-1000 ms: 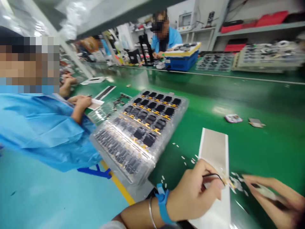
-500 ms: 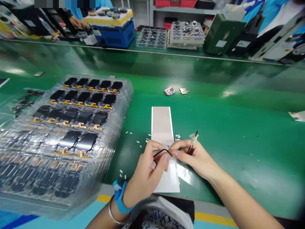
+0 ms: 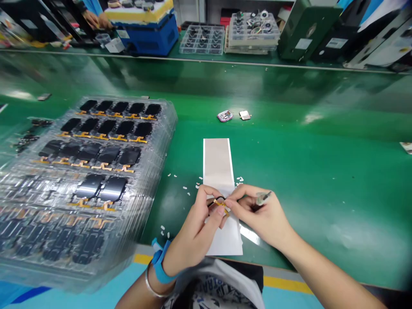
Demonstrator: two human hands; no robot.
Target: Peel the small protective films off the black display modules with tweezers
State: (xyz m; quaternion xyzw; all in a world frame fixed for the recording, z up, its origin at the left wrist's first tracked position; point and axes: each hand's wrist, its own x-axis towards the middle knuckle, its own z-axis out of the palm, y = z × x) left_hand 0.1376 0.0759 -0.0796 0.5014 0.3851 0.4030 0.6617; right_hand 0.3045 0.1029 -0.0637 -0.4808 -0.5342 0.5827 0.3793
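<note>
Over a strip of backing paper, my left hand is closed around a small black watch screen. The screen's gold flex cable faces up, and fingers cover much of the screen. My right hand pinches at the cable's right end with thumb and forefinger. Tucked in its curled fingers are dark tweezers with a pale, tape-like wrap, mostly hidden by the hand. Left of both hands, a stack of clear trays holds rows of similar black screens with gold cables.
Small white scraps lie about the paper. Beyond it sit an opened watch body and a small metallic square part. Along the back ledge stand a blue box, compartment trays and a green case. Another person's hands show at upper left.
The screen has turned in my left hand, so its gold cable now shows. My right fingers have come closer to it, and the tweezers lie flatter. The view has tipped slightly downward.
</note>
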